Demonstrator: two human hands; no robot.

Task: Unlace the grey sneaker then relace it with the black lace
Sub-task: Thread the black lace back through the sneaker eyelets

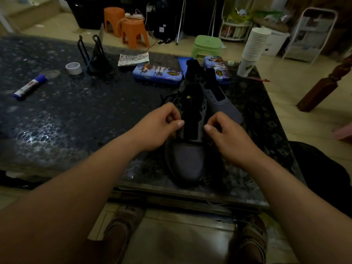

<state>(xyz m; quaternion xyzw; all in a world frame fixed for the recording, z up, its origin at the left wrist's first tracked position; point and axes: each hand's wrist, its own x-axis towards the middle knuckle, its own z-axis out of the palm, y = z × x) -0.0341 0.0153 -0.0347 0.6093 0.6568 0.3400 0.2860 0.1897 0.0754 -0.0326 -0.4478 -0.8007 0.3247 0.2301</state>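
Table [76, 115]: a dark, speckled glossy top that fills the middle of the view; its near edge sits just above the person's sandalled feet.
Grey sneaker [188, 161]: stands on the table near the front edge, toe toward the person, black tongue upright, most eyelets bare.
Second sneaker [222, 103]: lies just beside the first, on its right and a little farther back.
Left hand [158, 128]: at the left eyelet row, fingers curled, thumb and forefinger pinched together on the black lace.
Right hand [228, 138]: at the right eyelet row, fingers curled, thumb pressed to forefinger on the sneaker's edge; any lace in that pinch is lost in the dark.
Paper cups [255, 46]: a tall white stack at the far right corner.
Blue tin case [158, 73]: flat behind the sneakers.
Glue stick [30, 86]: on its side, far left.
Tape roll [74, 68]: beyond the glue stick.
Black lace [169, 97]: loose strands trail behind the left hand; one pass crosses the lowest eyelets.
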